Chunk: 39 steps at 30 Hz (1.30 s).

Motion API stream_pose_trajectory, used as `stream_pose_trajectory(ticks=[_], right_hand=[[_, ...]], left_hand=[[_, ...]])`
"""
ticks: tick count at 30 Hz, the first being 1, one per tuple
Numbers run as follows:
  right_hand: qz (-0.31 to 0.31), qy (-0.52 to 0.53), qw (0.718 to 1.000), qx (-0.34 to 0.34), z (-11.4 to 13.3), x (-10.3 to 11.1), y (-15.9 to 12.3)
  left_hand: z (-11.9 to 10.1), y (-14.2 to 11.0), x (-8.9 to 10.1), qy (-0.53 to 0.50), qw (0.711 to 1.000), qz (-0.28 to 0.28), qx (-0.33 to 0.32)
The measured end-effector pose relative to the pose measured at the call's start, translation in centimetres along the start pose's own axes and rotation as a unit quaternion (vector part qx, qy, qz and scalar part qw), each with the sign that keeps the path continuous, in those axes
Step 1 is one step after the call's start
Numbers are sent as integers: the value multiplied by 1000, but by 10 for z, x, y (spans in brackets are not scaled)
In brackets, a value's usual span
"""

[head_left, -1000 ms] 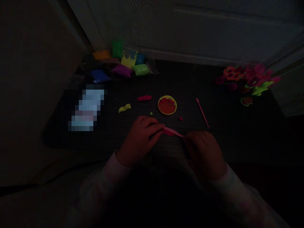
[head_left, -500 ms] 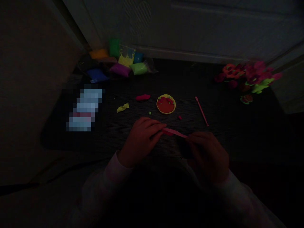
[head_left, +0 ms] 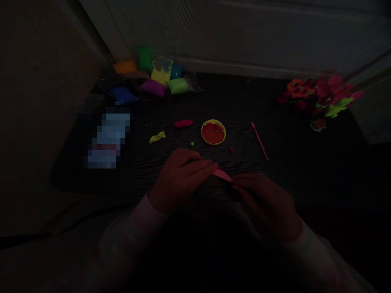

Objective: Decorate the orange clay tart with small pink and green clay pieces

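A pink plastic clay knife spans the gap between my two hands near the table's front edge. My right hand is closed around its right end. At its left tip, the fingers of my left hand press together on the blade. A bit of red clay shows just behind the blade, mostly covered by the fingers and knife. Beyond the hands sits a small yellow-rimmed clay dish with a red-orange middle and small red and green bits along its far side. A small red clay lump lies close by.
A red clay roll, a yellow clay strip and a green dot lie left of the dish. A pink stick tool lies right. Bagged clay, a blurred-out bright screen and colourful clay flowers stand around.
My left fingers have slid right along the blade and now cover more of it and of the red clay. The knife has tilted and shifted slightly. Other things stay in place.
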State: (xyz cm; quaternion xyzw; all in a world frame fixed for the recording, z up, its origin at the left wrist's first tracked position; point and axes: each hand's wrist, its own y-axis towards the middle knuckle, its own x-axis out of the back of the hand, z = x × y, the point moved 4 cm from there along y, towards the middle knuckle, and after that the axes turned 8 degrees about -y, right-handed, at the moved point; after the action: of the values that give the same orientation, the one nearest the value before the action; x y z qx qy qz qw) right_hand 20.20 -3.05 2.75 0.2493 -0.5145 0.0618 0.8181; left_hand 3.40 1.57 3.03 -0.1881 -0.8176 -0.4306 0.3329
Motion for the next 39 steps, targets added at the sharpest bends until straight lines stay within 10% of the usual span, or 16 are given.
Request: stream_pose_trajectory(ticks=[18,22,26,32,39], right_hand=[[84,-123,989,22,-13,-15,4],[82,-121,988,40,-13,-16,2],[58,-101,992,42,-18,-17,-4],[24,-60,997,47,-21,-19,-6],[22,-67,997,45,-22,-21,-6]], left_hand=[[13,-12,-14,13,989,64,133],[20,-15,13,123,973,-33,192],[49,-30,60,279,895,-127,325],[84,-51,98,323,828,-96,449],[100,-50,92,317,826,-48,464]])
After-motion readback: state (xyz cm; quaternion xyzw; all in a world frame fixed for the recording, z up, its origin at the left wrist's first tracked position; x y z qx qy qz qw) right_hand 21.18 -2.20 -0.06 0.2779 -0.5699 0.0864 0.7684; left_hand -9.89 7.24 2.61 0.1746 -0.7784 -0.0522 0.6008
